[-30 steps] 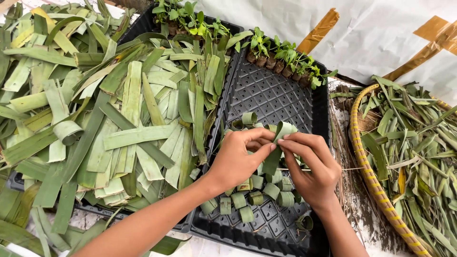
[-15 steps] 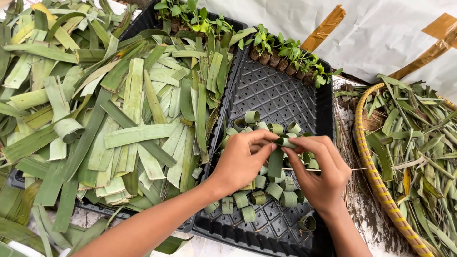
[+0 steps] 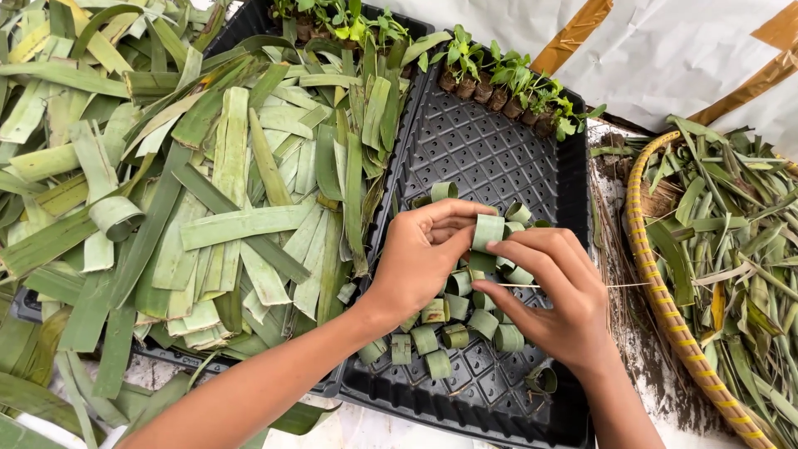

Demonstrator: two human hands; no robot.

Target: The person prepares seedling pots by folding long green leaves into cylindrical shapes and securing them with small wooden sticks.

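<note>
The fingers (image 3: pixel 455 218) of the left hand (image 3: pixel 420 262) are pressed together around a small rolled leaf ring (image 3: pixel 487 232), thumb below and fingertips above, so the ring stands upright between both hands. The right hand (image 3: pixel 555 295) meets it from the other side: its index finger and thumb pinch a thin pale stick (image 3: pixel 573 285) that runs level toward the right, its near end at the ring. Whether the stick has gone through the leaf cannot be told.

Under the hands lies a cluster of finished leaf rings (image 3: pixel 449 328), green and curled, some touching, set in the cells of a black plastic seedling tray (image 3: pixel 490 150). The held ring hovers just above this cluster, near the tray's middle. Along the tray's far edge stands a row of small green seedlings (image 3: pixel 507 83) in soil plugs.

Left of the tray, overlapping its left edge, a heap of flat cut leaf strips (image 3: pixel 216 216) is spread. By the right edge sits a woven basket (image 3: pixel 657 291) with a yellow rim, holding narrow leaf trimmings (image 3: pixel 731 241).
</note>
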